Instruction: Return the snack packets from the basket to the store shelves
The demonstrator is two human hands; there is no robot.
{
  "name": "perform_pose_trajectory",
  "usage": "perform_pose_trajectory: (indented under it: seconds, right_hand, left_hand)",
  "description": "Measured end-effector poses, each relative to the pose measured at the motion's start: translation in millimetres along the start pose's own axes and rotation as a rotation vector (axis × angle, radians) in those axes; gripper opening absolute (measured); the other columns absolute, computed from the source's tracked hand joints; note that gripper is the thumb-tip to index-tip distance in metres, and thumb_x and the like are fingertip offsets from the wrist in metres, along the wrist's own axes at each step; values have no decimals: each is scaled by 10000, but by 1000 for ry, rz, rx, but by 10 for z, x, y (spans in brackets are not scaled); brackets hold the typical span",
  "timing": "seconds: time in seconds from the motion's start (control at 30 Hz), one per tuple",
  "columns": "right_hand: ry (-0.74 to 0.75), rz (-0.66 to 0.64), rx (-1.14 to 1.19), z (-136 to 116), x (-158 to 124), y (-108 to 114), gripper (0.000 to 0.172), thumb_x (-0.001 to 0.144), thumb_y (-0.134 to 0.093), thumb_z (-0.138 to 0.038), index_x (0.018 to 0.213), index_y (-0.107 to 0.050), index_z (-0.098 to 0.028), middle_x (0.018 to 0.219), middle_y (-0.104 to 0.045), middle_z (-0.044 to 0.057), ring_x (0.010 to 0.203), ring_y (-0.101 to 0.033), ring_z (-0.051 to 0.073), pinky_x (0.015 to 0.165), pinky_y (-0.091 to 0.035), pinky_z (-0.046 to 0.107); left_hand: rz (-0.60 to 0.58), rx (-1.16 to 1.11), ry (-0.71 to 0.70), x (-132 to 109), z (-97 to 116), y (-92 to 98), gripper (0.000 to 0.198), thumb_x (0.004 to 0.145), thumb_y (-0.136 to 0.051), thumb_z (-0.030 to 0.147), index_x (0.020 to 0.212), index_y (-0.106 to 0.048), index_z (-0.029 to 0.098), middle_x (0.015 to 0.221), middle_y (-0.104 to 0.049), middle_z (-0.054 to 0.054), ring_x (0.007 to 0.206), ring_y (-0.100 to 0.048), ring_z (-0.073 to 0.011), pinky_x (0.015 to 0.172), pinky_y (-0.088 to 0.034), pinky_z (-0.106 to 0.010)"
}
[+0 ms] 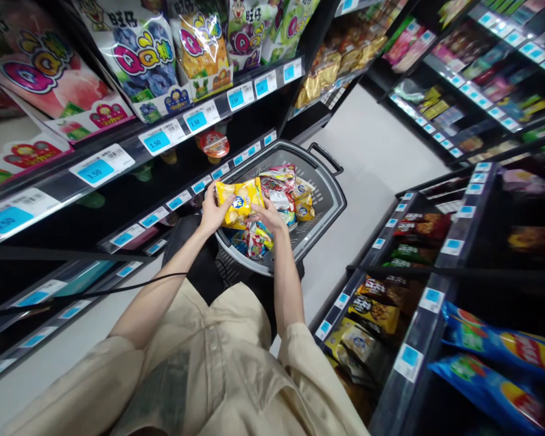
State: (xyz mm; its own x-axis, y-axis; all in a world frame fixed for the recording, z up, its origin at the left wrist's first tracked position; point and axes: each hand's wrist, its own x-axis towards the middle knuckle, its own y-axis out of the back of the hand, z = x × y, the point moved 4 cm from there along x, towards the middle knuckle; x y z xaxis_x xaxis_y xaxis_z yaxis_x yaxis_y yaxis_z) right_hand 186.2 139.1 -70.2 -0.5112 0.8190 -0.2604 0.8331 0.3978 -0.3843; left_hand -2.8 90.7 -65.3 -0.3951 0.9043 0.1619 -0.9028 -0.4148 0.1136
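Note:
Both hands hold a yellow snack bag (243, 197) above the grey shopping basket (331, 209). My left hand (214, 209) grips the bag's left end, thumb across its front. At the lower right side, my right hand (271, 216) is closed on the same bag. Beneath lie several packets, among them a red-and-white packet (279, 175) and a yellow packet (305, 209) at the basket's right. A red-and-green patterned packet (255, 241) shows just below the bag. The bag hides part of the basket's contents.
A shelf of QQ gummy bags (140, 57) with price tags runs along the left. Snack shelves (429, 297) stand close on the right, with blue chip bags (499, 345) low down. Pale floor (363, 145) stretches ahead. A black cable (149, 280) crosses by my left forearm.

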Motion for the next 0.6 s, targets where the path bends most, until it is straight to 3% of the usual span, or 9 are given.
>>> perform_pose_trajectory:
  seconds: [0.07, 0.13, 0.23, 0.4, 0.47, 0.6]
  right_hand:
    - [-47, -82, -16, -27, -66, 14, 686, 490, -1006, -439, 1053, -694, -203, 1044, -767, 51, 983, -748, 273, 750, -688, 375]
    - [-36, -70, -38, -30, -93, 24, 656, 485, -1017, -402, 1020, -703, -188, 993, -776, 51, 1029, -743, 284, 860, -675, 402]
    - [13, -1, -74, -6, -64, 5, 629, 517, -1011, -410, 1018, -708, -179, 978, -783, 45, 980, -751, 266, 913, -654, 409]
    - [164, 174, -8, -24, 37, 16, 643, 612, -937, -541, 1103, -684, -210, 1023, -780, 36, 1000, -754, 251, 934, -638, 398]
    - [200, 209, 9, -15, 74, 33, 675, 635, -916, -540, 1175, -649, -236, 1039, -777, 29, 996, -757, 246, 924, -639, 405]
    - [253, 326, 4, 67, 176, 159, 676, 651, -849, -580, 1186, -616, -240, 992, -764, 34, 922, -750, 242, 874, -637, 416]
  left_hand:
    - [-47, -11, 3, -6, 54, -5, 783, 815, -733, 727, 1377, -610, 196, 1313, -696, -136, 1152, -698, -292, 1044, -571, -463]
    - [-147, -22, 16, -14, 90, -32, 725, 811, -749, 700, 1312, -667, 182, 1269, -724, -126, 1122, -713, -296, 1037, -576, -463]
    - [-208, -7, 22, -13, 90, -34, 698, 797, -782, 666, 1289, -683, 181, 1231, -741, -115, 1118, -719, -307, 1048, -572, -477]
    - [-278, -73, 9, 20, -9, -26, 772, 875, -650, 750, 1429, -556, 220, 1349, -685, -138, 1250, -673, -317, 1057, -578, -505]
    - [-276, -97, 7, 25, -52, -33, 787, 880, -633, 770, 1447, -527, 234, 1385, -661, -151, 1237, -678, -318, 994, -613, -496]
    - [-224, -178, 70, 4, -137, -62, 789, 839, -651, 809, 1393, -514, 264, 1379, -641, -153, 983, -752, -271, 722, -667, -404]
